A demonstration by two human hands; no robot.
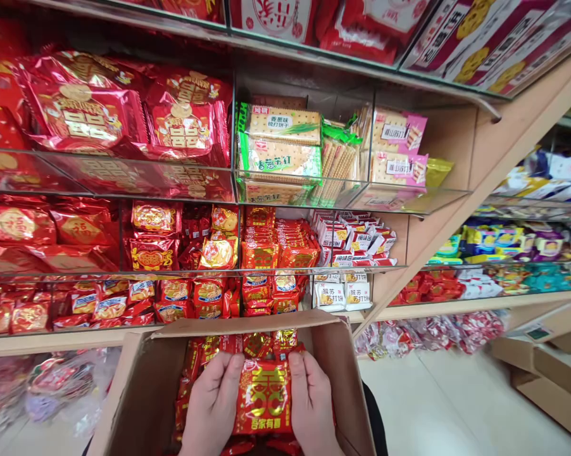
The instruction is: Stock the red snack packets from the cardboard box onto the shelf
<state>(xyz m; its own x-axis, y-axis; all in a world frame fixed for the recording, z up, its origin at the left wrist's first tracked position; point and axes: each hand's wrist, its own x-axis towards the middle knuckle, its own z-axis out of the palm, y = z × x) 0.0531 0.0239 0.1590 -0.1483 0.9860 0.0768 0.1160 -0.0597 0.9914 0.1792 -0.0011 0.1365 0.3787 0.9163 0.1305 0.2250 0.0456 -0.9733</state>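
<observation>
Between my two hands is a red snack packet (263,399) with gold printing, held at its left and right sides over an open cardboard box (143,386). My left hand (212,402) pinches the packet's left side, thumb on top. On the other side my right hand (311,399) grips it the same way. More red and gold packets (257,345) lie in the box beneath and behind the hands. How many packets are in the grip, I cannot tell, since the fingers underneath are hidden.
Shelves with clear-fronted bins rise just behind the box, holding red packets (83,117), green-edged crackers (283,155) and white packets (335,294). A slanted wooden panel (456,183) ends the shelving. Bagged goods (52,386) lie at lower left; another cardboard box (546,380) stands at right.
</observation>
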